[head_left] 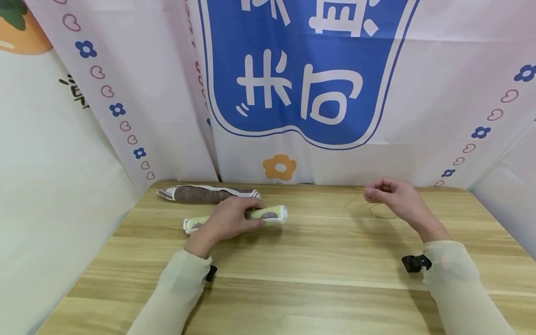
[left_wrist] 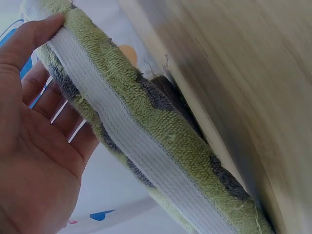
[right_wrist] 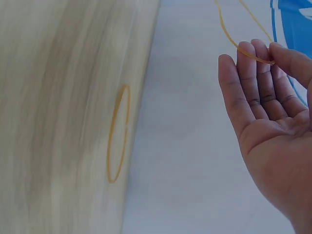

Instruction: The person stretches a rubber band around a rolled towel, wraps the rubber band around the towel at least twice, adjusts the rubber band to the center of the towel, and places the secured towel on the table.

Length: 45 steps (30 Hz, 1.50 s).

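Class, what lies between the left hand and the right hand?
In the head view: part of the green roll, bare tabletop, then a thin band pinched by the right hand.

On the cloth (head_left: pixel 167 93) at the back, a blue panel (head_left: pixel 293 56) in the upper middle of the head view carries big white Chinese characters, all turned on their sides. Two show whole — 未 (head_left: pixel 264 81) on the left and 可 (head_left: pixel 331 93) on the right — while the two above (cut by the top edge) show only in part. The red lettering (head_left: pixel 198 70) left of the panel and the dark writing (head_left: pixel 77 90) at upper left are too creased or partial to read.
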Each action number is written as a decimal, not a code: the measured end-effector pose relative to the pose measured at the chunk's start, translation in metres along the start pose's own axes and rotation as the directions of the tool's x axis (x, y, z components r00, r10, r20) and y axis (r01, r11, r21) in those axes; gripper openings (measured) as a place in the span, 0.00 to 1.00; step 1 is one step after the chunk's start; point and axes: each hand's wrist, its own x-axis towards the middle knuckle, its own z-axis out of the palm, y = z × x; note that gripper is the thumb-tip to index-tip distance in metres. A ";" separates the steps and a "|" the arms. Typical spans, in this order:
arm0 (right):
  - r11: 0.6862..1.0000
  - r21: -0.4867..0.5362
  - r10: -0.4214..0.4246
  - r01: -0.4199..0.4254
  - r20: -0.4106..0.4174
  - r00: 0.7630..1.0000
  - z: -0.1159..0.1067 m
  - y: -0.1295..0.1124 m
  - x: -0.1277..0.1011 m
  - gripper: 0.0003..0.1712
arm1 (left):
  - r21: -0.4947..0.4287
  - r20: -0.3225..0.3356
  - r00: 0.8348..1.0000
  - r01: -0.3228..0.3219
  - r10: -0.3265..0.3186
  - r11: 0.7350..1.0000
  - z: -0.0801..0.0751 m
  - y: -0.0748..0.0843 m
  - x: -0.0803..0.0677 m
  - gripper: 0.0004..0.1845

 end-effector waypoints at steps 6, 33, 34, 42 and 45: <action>0.999 -0.009 -0.043 0.043 0.007 0.999 0.009 -0.013 0.001 0.21 | -0.017 -0.002 1.000 0.014 -0.014 1.000 0.003 0.004 0.002 0.15; 0.989 0.070 -0.125 0.132 -0.086 0.988 0.055 -0.043 -0.003 0.17 | -0.015 -0.059 0.987 -0.151 0.150 0.988 0.015 0.040 0.020 0.15; 0.989 0.069 -0.125 0.131 -0.084 0.989 0.056 -0.044 -0.003 0.17 | -0.013 -0.058 0.986 -0.155 0.154 0.988 0.016 0.041 0.021 0.15; 0.983 0.050 -0.170 0.176 -0.101 0.980 0.066 -0.047 -0.003 0.14 | -0.007 -0.084 0.979 -0.186 0.185 0.982 0.019 0.047 0.025 0.15; 0.980 0.046 -0.190 0.196 -0.111 0.976 0.069 -0.049 -0.003 0.12 | -0.012 -0.085 0.979 -0.188 0.186 0.982 0.021 0.048 0.026 0.16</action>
